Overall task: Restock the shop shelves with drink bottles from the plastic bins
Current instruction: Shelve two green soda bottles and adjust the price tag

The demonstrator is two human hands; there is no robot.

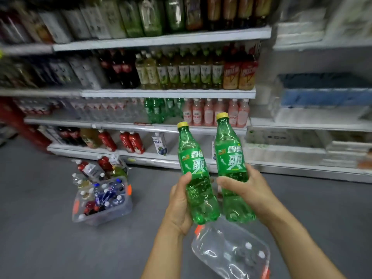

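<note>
We hold one green bottle (196,178) in our left hand (181,204), another bottle (233,170) in our right hand (244,190), fingers wrapped tight, caps up, ready for the matching row (159,110) above our hands.

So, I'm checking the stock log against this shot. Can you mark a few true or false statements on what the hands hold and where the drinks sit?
1. The left hand grips the left green bottle and the right hand grips the right green bottle. True.
2. Both held bottles have lost their caps. False: each carries a yellow cap.
3. The shelved green bottles stand beside pink bottles. True.
4. The floor bin at the left holds nothing. False: it is full of mixed bottles.
</note>
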